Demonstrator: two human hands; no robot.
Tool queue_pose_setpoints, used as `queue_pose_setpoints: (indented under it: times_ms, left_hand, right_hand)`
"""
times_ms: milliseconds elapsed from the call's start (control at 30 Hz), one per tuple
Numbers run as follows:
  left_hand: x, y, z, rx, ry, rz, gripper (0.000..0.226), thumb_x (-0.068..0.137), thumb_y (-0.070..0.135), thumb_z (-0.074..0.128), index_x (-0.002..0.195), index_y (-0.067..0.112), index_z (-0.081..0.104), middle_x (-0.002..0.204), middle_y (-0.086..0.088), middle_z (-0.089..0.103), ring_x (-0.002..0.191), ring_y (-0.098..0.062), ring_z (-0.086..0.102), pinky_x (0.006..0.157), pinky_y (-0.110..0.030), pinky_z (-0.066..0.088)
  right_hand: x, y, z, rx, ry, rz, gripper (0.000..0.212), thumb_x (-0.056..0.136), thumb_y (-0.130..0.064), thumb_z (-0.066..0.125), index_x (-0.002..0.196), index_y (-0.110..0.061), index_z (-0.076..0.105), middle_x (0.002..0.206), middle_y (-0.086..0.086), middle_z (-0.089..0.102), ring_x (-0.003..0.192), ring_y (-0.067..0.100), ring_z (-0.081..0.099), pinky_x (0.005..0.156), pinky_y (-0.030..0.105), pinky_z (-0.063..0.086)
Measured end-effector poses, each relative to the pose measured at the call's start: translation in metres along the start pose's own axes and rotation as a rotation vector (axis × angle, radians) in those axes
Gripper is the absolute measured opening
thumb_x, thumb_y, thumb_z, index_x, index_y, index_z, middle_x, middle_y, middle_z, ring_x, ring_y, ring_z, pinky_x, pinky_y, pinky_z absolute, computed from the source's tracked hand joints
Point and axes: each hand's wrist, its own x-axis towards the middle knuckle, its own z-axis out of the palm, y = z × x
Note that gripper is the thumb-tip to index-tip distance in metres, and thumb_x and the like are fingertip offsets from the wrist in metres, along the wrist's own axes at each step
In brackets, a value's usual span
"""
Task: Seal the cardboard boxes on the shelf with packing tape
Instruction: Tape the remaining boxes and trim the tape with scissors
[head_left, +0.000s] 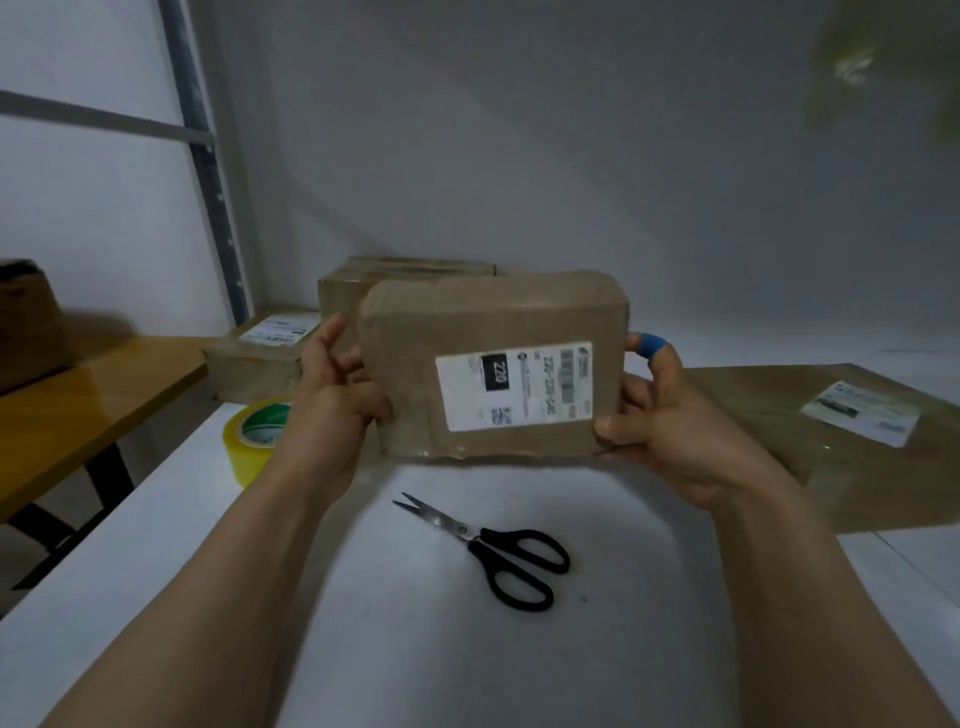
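Observation:
I hold a small brown cardboard box (488, 332) with a white shipping label, tilted up above the white shelf surface (415, 623). My left hand (332, 395) grips its left side and my right hand (670, 421), with a blue band on one finger, grips its right side and lower corner. A roll of yellowish packing tape (249, 441) stands on the shelf, partly hidden behind my left wrist. Black-handled scissors (498, 551) lie slightly apart on the shelf below the box.
Two more brown boxes sit at the back: a low labelled one (260, 358) on the left and a taller one (353, 291) behind it. A flat labelled box (857, 441) lies at the right. A yellow wooden table (78, 405) stands left of the shelf, beyond a metal upright (218, 208).

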Motion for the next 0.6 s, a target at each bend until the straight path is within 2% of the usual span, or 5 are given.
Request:
queue_pose_setpoints:
  times_ms: [100, 167, 267, 367, 600]
  left_hand:
    - [-0.003, 0.006, 0.005, -0.022, -0.065, -0.017, 0.073, 0.063, 0.018, 0.067, 0.134, 0.009, 0.055, 0.106, -0.003, 0.067, 0.093, -0.013, 0.064, 0.075, -0.032, 0.047]
    - [-0.006, 0.005, 0.008, -0.039, -0.055, -0.043, 0.071, 0.072, 0.043, 0.069, 0.131, 0.006, 0.056, 0.123, -0.011, 0.064, 0.109, -0.017, 0.063, 0.083, -0.036, 0.047]
    - [-0.004, 0.003, 0.007, -0.120, 0.018, -0.055, 0.054, 0.079, 0.034, 0.067, 0.123, 0.006, 0.056, 0.127, -0.014, 0.059, 0.115, -0.028, 0.059, 0.081, -0.033, 0.050]
    - [-0.001, -0.001, 0.003, -0.148, 0.014, -0.046, 0.063, 0.074, 0.008, 0.063, 0.135, -0.002, 0.049, 0.126, -0.020, 0.061, 0.110, -0.028, 0.060, 0.085, -0.033, 0.054]
    - [-0.003, -0.004, 0.005, -0.127, -0.030, -0.037, 0.055, 0.084, -0.008, 0.060, 0.137, 0.001, 0.047, 0.142, -0.020, 0.054, 0.111, -0.026, 0.063, 0.090, -0.032, 0.056]
  right_hand:
    - [0.000, 0.002, 0.000, -0.016, -0.045, 0.022, 0.088, 0.087, 0.011, 0.066, 0.144, -0.043, 0.027, 0.115, 0.000, 0.075, 0.105, 0.017, 0.073, 0.076, 0.038, 0.060]
    - [-0.001, 0.000, 0.003, 0.026, -0.044, 0.056, 0.076, 0.081, -0.024, 0.078, 0.140, -0.042, 0.033, 0.116, -0.004, 0.074, 0.105, 0.014, 0.072, 0.080, 0.047, 0.059]
    - [0.000, -0.001, 0.006, 0.148, 0.032, 0.060, 0.067, 0.074, -0.061, 0.067, 0.130, -0.032, 0.044, 0.120, -0.009, 0.069, 0.116, 0.016, 0.066, 0.088, 0.059, 0.055]
    - [0.002, -0.002, 0.008, 0.236, 0.056, -0.005, 0.051, 0.083, -0.049, 0.062, 0.125, -0.027, 0.043, 0.108, -0.011, 0.073, 0.112, 0.020, 0.063, 0.082, 0.052, 0.054]
    - [0.004, -0.001, 0.004, 0.261, 0.074, -0.080, 0.039, 0.099, -0.027, 0.058, 0.133, -0.033, 0.041, 0.116, -0.007, 0.073, 0.118, 0.026, 0.063, 0.088, 0.053, 0.056]
